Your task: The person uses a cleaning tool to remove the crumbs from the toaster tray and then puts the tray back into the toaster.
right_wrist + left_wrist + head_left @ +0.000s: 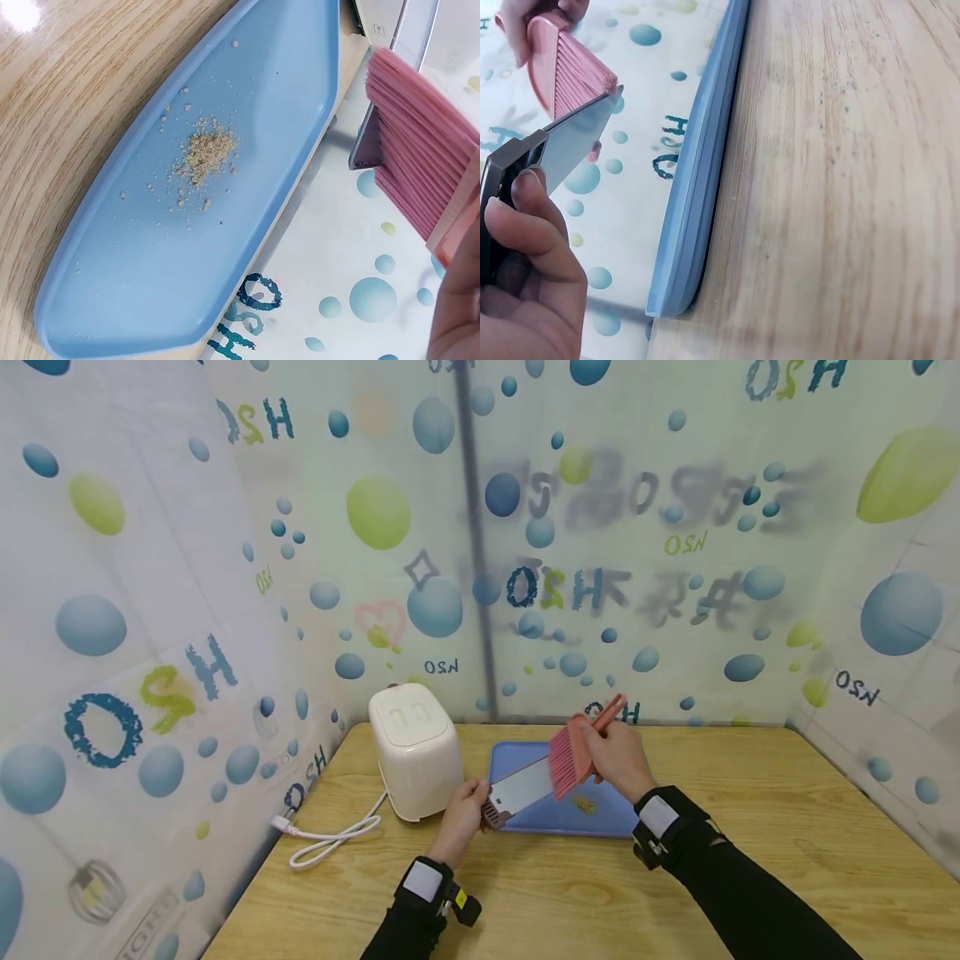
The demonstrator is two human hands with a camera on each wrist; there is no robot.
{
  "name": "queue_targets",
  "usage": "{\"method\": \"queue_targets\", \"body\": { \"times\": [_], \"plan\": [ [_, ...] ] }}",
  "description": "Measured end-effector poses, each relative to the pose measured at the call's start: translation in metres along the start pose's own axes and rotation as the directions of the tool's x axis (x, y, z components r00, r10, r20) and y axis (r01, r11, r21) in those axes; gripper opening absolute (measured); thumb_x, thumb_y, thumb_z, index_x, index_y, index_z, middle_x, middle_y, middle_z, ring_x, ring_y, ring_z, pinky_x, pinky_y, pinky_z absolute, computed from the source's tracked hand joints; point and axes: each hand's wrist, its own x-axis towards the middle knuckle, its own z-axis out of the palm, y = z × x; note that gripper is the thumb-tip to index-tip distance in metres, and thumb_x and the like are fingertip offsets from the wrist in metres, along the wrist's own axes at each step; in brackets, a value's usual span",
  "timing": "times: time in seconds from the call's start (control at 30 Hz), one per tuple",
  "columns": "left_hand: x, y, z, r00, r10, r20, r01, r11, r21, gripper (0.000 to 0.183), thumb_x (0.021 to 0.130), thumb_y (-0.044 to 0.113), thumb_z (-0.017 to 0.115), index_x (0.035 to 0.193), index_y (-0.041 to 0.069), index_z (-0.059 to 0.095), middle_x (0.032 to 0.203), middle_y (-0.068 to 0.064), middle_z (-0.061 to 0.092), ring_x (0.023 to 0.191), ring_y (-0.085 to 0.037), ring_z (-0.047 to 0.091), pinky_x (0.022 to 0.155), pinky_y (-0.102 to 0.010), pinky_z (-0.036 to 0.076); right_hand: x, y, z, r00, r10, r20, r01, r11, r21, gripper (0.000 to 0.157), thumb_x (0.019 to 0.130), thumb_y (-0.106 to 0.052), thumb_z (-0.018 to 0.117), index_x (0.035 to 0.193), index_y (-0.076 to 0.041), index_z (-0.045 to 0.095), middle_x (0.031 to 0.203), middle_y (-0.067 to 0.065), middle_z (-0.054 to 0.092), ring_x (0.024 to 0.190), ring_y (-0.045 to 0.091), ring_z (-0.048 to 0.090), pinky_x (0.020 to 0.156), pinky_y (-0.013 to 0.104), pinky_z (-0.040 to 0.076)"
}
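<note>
The wooden table (787,827) lies bare to the right of the blue tray (600,822) and in front of it. To the left, the white toaster (415,747) stands just beside the tray, its cord (330,839) looping across the near-left tabletop. Patterned walls (637,568) close off three sides.

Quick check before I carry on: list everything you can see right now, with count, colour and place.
toaster: one, cream-white, back left of the table.
power cord: one, white, loose on the table left of the toaster.
tray: one, blue, centre of the table.
crumbs: one small pile plus scattered specks, tan, in the tray.
crumb drawer: one, metal with a dark handle, held tilted above the tray.
brush: one, pink, bristles against the crumb drawer.
table: one, light wood.
curtain: white with blue and green bubbles, around the table.
left hand: grips the drawer's handle.
right hand: holds the brush.
</note>
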Motion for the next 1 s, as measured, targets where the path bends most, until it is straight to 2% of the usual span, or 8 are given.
{"method": "queue_targets", "body": {
  "times": [0.17, 0.6, 1.0],
  "plan": [
    [0.0003, -0.0001, 0.0006, 1.0, -0.005, -0.001, 0.005, 1.0, 0.0, 0.032, 0.112, 0.021, 0.039, 0.112, -0.006, 0.057, 0.083, -0.004, 0.055, 0.067, -0.013, 0.051, 0.056, -0.025, 0.042, 0.0003, 0.0017, -0.0012, 0.999, 0.04, -0.014, -0.04, 0.999, -0.003, 0.041, 0.107, -0.031, 0.051, 0.094, 0.005, 0.065, 0.059, 0.008, 0.06, 0.043, 0.017, 0.057, 0.042, 0.029, 0.048],
    [0.001, -0.0005, 0.0004, 1.0, 0.016, 0.003, -0.016, 1.0, 0.002, 0.035, 0.112, 0.023, 0.037, 0.115, -0.007, 0.056, 0.088, -0.005, 0.056, 0.067, -0.014, 0.05, 0.056, -0.026, 0.042, 0.0008, 0.0055, -0.0046, 0.992, 0.113, -0.051, -0.111, 0.993, 0.03, 0.042, 0.107, -0.03, 0.05, 0.102, 0.009, 0.065, 0.059, 0.009, 0.061, 0.042, 0.017, 0.06, 0.044, 0.03, 0.052],
    [0.0003, -0.0017, -0.0009, 0.999, 0.035, 0.022, -0.035, 0.999, 0.003, 0.035, 0.113, 0.022, 0.037, 0.114, -0.007, 0.055, 0.084, -0.003, 0.056, 0.064, -0.013, 0.053, 0.056, -0.026, 0.043, -0.0006, 0.0032, -0.0083, 0.99, 0.125, -0.063, -0.124, 0.992, 0.028, 0.042, 0.107, -0.028, 0.05, 0.101, 0.011, 0.067, 0.059, 0.01, 0.062, 0.041, 0.015, 0.06, 0.044, 0.029, 0.053]
  ]
}}
